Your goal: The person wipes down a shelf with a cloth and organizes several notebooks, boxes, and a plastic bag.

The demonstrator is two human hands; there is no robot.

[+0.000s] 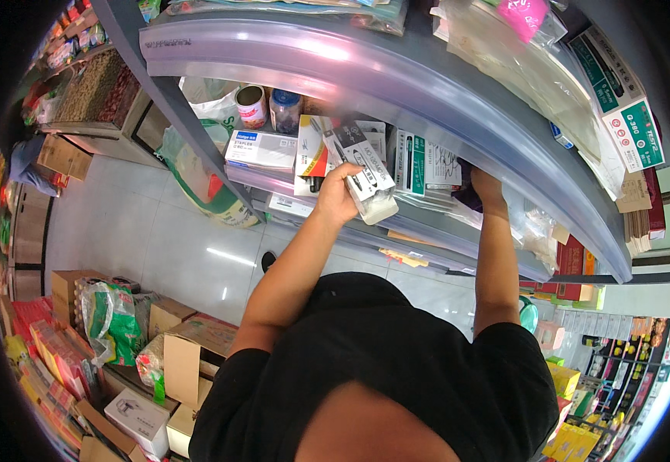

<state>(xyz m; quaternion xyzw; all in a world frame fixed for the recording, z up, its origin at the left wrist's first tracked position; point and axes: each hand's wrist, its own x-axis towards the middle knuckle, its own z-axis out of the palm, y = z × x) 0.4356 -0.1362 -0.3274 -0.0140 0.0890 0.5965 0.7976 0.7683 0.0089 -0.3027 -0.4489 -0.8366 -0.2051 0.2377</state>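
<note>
My left hand (339, 193) grips a black-and-white cardboard pen box (372, 170), tilted, with its lower end flap standing out. Behind it on the shelf is a white, yellow and red box (310, 147). My right hand (486, 183) reaches in under the upper shelf's clear plastic edge strip and holds a dark cloth (469, 196); its fingers are partly hidden. Close to the cloth stand a white box with scribbled line marks (442, 164) and a green-and-white pen box (410, 161).
Left on the shelf are a staples box (261, 150), an open tin can (251, 107) and a blue-lidded jar (286, 110). The upper shelf's plastic strip (369, 72) curves above both hands. Cardboard boxes (182, 367) crowd the floor behind me. Another person's leg (29, 167) shows far left.
</note>
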